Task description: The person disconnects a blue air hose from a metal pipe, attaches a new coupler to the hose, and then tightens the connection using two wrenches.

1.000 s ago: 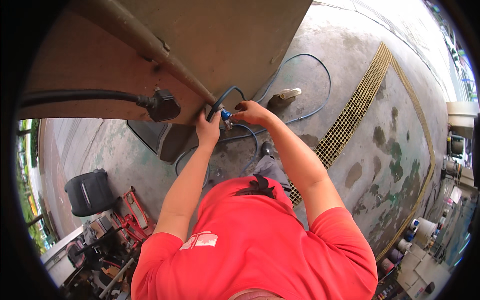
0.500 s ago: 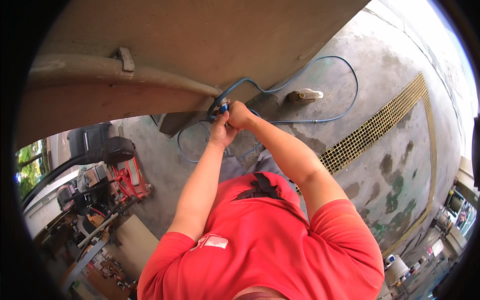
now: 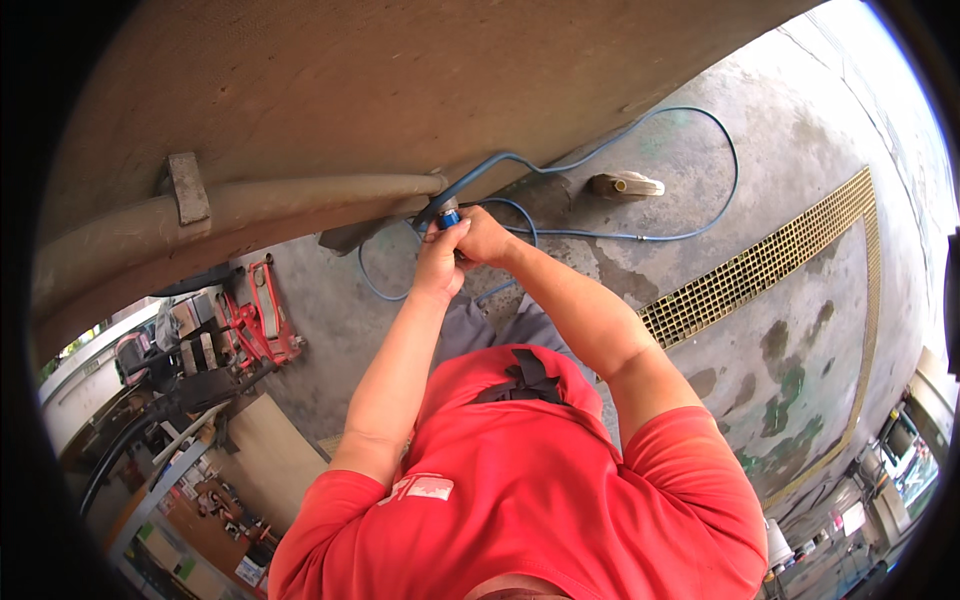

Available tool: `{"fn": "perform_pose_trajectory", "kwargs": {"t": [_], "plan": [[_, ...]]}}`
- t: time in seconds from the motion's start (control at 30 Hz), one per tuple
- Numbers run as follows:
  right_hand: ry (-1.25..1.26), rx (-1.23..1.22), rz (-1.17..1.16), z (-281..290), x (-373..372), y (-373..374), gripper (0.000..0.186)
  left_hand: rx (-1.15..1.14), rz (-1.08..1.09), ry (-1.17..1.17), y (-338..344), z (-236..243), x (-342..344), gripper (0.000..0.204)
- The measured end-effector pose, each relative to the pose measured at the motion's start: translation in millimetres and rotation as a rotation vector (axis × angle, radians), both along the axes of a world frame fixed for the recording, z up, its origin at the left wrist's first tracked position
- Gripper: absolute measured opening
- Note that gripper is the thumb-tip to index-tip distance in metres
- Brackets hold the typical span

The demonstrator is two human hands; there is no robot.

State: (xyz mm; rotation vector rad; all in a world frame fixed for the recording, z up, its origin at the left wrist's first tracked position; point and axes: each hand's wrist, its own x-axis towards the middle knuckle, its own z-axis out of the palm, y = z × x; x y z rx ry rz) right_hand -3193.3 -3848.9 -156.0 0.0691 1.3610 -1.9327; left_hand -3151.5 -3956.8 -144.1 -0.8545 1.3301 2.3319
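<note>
My left hand [image 3: 438, 262] and my right hand [image 3: 486, 238] are closed together, one against the other, around a blue-and-silver fitting [image 3: 450, 219]. Its metal end points up at the end of a brown tube [image 3: 330, 192] that runs along a large brown panel [image 3: 350, 90]. Whether the fitting touches the tube, I cannot tell. The lower part of what I grip is hidden by my fingers. A blue hose [image 3: 578, 166] passes just behind my hands and loops out over the floor to the right.
A small block-like object [image 3: 625, 186] lies on the concrete inside the hose loop. Yellowish floor grating [image 3: 755, 262] crosses the right side. On the left stand a red floor jack [image 3: 262, 318] and a workbench [image 3: 205, 520] crowded with tools. The brown panel overhangs the far side.
My view has shifted, so the panel's bracket sits farther left and lower, and more of the red jack shows. My hands keep the same grip at the tube's end.
</note>
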Motion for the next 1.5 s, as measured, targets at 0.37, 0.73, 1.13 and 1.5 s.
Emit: {"fn": "perform_pose_trajectory", "kwargs": {"t": [0.37,0.73,1.13,1.5], "plan": [[-0.043,0.036,0.023,-8.4,-0.1,-1.3,0.017,-0.067,-0.022,0.007,2.7,5.8,-3.9,0.032],[0.002,0.166,-0.158,8.9,7.2,13.2,0.050,0.299,-0.277,0.164,-19.9,20.2,-5.5,0.067],[-0.334,0.079,-0.368,-51.6,33.0,43.7,0.053,0.327,0.085,0.078,-29.1,-18.1,24.9,0.079],[-0.160,1.107,0.162,-198.9,211.8,218.5,0.038,-0.476,-0.508,-0.526,-53.8,-138.5,214.2,0.054]]}}
